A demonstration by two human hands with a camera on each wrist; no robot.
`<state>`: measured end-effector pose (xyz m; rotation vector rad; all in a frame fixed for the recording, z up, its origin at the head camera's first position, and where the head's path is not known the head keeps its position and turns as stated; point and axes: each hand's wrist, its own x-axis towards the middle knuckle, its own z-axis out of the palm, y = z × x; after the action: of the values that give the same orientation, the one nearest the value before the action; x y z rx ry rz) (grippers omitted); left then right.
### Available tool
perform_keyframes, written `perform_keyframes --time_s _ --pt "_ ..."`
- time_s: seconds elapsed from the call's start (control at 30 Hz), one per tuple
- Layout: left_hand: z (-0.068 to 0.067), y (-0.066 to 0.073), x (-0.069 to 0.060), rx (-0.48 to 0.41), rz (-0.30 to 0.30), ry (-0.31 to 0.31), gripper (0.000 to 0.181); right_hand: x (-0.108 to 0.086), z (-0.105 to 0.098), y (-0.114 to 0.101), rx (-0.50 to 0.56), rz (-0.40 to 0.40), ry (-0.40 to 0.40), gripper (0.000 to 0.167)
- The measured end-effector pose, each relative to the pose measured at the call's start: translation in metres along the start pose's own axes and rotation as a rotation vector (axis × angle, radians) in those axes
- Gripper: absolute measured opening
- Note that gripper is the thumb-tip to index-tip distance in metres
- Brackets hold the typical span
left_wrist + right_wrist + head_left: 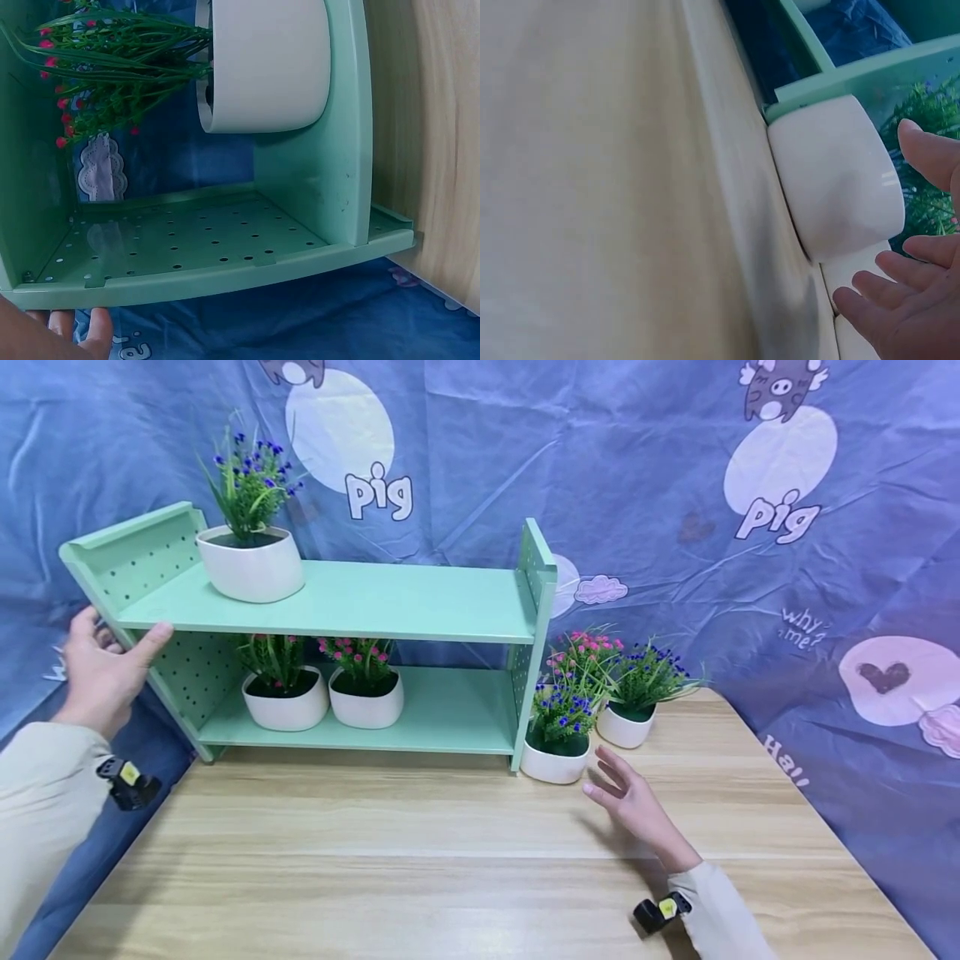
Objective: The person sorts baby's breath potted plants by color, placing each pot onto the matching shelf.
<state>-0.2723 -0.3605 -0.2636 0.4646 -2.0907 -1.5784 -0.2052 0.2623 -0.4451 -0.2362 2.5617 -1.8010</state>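
Pot (555, 766) on bench (420, 860), beside shelf's (420, 602) front right corner. Right hand (633, 797) near — fingers spread; sweep could topple it. Left hand (101, 681), fingers curled round left edge — tug might slide top pot (251, 568).

"What's lost of the pink-flowered plant (273, 662) at lower left of the mint-green, hole-punched shelf unit (457, 706)?"

"Its top, behind the upper board (420, 600). In the left wrist view, the top edge cuts its rounded white pot (270, 67)."

"And the grassy pink-flowered plant (588, 650) right of the shelf?"

"In the head view, its pot is hidden behind the blue-flowered plant (562, 718)."

"Hands?"

"The left hand (52, 336) is cut by its wrist view's lower-left corner, the right hand (913, 304) by its view's right edge."

"Sleeves?"

"The head view crops the left beige sleeve (45, 810) and right beige sleeve (716, 910)."

"The yellow label (131, 773) on the left wrist?"

"Too small to read."
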Motion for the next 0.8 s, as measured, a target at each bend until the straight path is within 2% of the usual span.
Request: perform_keyframes --time_s 0.2,0.37,0.6,0.8 --pt "-0.001 0.001 -0.001 0.001 -0.003 0.0 0.077 0.021 -0.004 0.004 -0.007 -0.01 -0.005 0.081" --pt "-0.001 0.0 -0.001 -0.004 -0.003 0.002 0.077 0.036 -0.001 0.005 0.001 0.028 -0.016 0.087" --pt "0.0 0.0 0.0 -0.014 0.011 0.002 0.076 0.046 0.003 0.001 0.053 0.095 -0.041 0.094" --pt "0.0 0.001 -0.002 -0.033 0.014 -0.004 0.076 0.052 0.006 0.004 0.059 0.069 -0.035 0.092"
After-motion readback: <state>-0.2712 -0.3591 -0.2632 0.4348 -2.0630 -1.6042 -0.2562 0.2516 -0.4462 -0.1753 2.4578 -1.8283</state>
